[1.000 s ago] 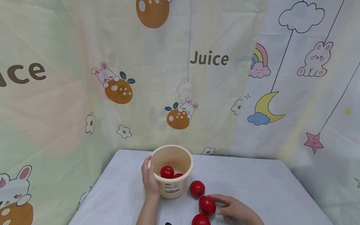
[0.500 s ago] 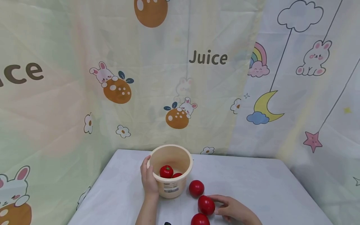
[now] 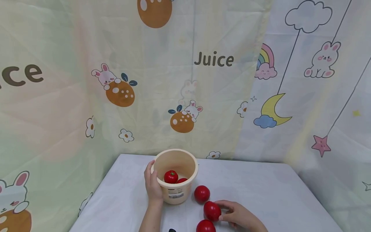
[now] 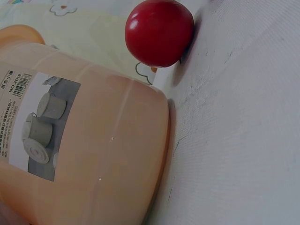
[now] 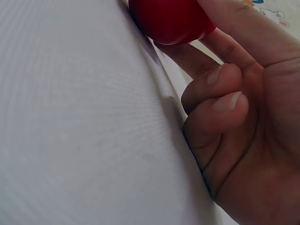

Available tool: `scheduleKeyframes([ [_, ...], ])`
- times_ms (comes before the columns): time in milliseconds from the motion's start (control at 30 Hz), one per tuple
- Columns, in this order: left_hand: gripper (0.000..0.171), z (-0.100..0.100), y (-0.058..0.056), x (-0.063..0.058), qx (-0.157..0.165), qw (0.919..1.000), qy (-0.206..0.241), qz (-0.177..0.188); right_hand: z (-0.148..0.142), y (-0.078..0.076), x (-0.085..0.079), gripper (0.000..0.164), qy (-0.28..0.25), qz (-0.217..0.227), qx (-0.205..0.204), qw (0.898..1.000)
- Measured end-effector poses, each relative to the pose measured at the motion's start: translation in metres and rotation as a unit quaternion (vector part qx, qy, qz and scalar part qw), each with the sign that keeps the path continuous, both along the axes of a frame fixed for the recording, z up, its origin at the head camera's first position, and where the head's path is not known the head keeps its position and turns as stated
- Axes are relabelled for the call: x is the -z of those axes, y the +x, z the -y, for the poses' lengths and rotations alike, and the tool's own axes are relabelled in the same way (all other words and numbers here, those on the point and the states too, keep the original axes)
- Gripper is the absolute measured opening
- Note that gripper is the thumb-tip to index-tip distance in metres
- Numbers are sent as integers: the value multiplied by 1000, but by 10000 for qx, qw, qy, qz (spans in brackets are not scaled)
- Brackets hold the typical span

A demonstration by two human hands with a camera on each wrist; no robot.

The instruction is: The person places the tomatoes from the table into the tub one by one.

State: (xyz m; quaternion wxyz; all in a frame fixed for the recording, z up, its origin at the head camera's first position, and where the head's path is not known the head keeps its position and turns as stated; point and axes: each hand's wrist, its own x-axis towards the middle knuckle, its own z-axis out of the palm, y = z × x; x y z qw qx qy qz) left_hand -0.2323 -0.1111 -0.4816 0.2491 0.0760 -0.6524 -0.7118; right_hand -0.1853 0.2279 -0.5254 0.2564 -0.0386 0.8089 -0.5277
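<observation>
My left hand [image 3: 153, 187] holds a cream plastic bucket [image 3: 166, 196] by its left side, thumb near the rim. Inside lie a red tomato [image 3: 171, 177] with a green stem top and another, partly hidden one [image 3: 182, 180]. On the right, my right hand [image 3: 236, 214] pinches the middle tomato [image 3: 212, 211] of a row on the table between thumb and fingers. In the right wrist view, the thumb lies against this tomato [image 5: 171, 21], the last two fingers are curled, and the hand is low by the cloth. The left wrist view shows the bucket's label [image 4: 40, 126].
One tomato [image 3: 202, 194] lies right of the bucket, behind the pinched one; another [image 3: 206, 226] lies in front, cut by the frame's edge. A small black object [image 3: 172, 230] shows at the bottom edge. A printed curtain [image 3: 220, 129] hangs behind the white table [image 3: 255, 183].
My right thumb has closed in against the middle tomato, where a small gap showed before. The left hand and bucket keep their place; the whole head view has shifted slightly.
</observation>
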Motion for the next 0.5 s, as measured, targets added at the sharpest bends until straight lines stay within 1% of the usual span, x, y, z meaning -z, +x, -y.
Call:
scheduleKeyframes([
  [133,39,0,1,-1,-10,10000,-18,32,-2,-1,2,69,-70,-23,-37,10000],
  [367,40,0,1,-1,-12,10000,-56,30,-4,1,0,62,-254,-84,-164,9995],
  [500,40,0,1,-1,-1,10000,-71,43,-5,0,0,62,-328,-143,-143,9993],
])
